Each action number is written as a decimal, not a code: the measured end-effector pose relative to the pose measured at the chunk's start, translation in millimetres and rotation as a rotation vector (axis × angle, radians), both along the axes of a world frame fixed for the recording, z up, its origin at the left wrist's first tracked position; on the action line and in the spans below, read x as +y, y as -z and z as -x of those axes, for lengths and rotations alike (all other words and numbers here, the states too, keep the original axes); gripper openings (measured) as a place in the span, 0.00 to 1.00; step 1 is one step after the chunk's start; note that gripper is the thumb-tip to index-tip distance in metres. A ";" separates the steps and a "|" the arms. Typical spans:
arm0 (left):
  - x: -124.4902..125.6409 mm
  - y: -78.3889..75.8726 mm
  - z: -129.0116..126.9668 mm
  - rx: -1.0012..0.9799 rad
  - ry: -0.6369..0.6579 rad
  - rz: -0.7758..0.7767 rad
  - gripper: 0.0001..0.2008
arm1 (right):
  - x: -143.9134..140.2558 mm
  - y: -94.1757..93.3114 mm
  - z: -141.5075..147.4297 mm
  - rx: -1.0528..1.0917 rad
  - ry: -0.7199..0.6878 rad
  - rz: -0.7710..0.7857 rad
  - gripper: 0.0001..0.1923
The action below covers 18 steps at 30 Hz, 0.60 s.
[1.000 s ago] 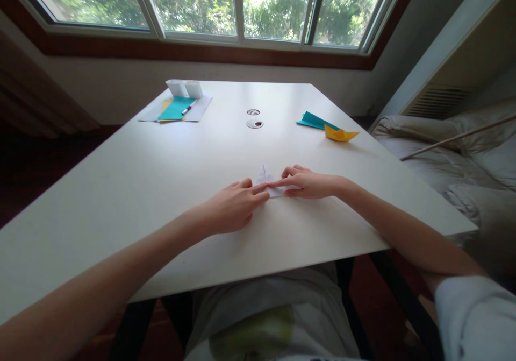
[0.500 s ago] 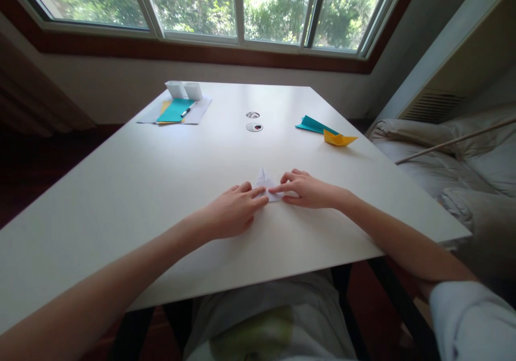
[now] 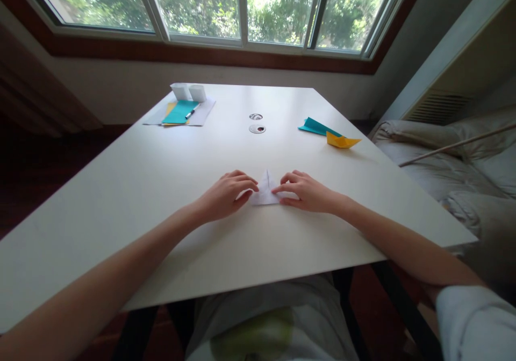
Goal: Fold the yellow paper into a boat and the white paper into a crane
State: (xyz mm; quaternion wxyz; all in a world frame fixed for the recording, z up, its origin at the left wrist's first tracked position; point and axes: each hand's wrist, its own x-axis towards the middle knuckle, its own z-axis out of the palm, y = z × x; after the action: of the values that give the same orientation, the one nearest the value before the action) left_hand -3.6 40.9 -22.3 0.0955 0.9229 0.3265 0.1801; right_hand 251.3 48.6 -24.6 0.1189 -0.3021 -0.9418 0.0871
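Observation:
A small white sheet of paper folded into a triangle [image 3: 266, 193] lies on the white table [image 3: 209, 253] in front of me, its tip pointing toward the window. A crease runs down from the tip. At its left edge is my left hand [image 3: 229, 193], fingers bent and apart, thumb below; whether the fingertips touch the paper I cannot tell. From the other side my right hand [image 3: 304, 190] rests on the paper, its index finger pressing the right part and its thumb near the lower corner. Neither hand is closed around the paper.
A yellow paper boat [image 3: 342, 141] and a teal paper plane [image 3: 318, 126] lie at the right. Far left are teal paper [image 3: 180, 112], a pen [image 3: 192, 111], white sheets [image 3: 206, 114] and two white folded pieces [image 3: 197, 92]. Two round fittings [image 3: 257, 129] sit mid-table.
My left hand has drawn back leftward off the middle of the folded paper, uncovering more of it. My right hand stays nearly where it was. The view has shifted slightly.

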 end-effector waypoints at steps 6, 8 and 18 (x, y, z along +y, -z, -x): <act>0.4 5.8 1.8 0.071 0.012 -0.035 0.12 | -0.2 1.0 0.3 0.023 0.030 -0.029 0.17; -2.2 5.3 0.9 0.105 0.006 -0.055 0.12 | -0.3 0.9 -0.4 0.051 -0.013 -0.043 0.14; -8.0 3.0 -0.2 0.175 0.000 -0.118 0.12 | -9.7 -10.1 1.3 -0.022 -0.278 -0.003 0.14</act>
State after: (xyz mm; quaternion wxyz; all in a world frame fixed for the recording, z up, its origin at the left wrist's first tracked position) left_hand -3.5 32.9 -25.3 0.0119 0.9392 0.3223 0.1175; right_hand 249.9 38.9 -14.5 0.0958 -0.1693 -0.9760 0.0981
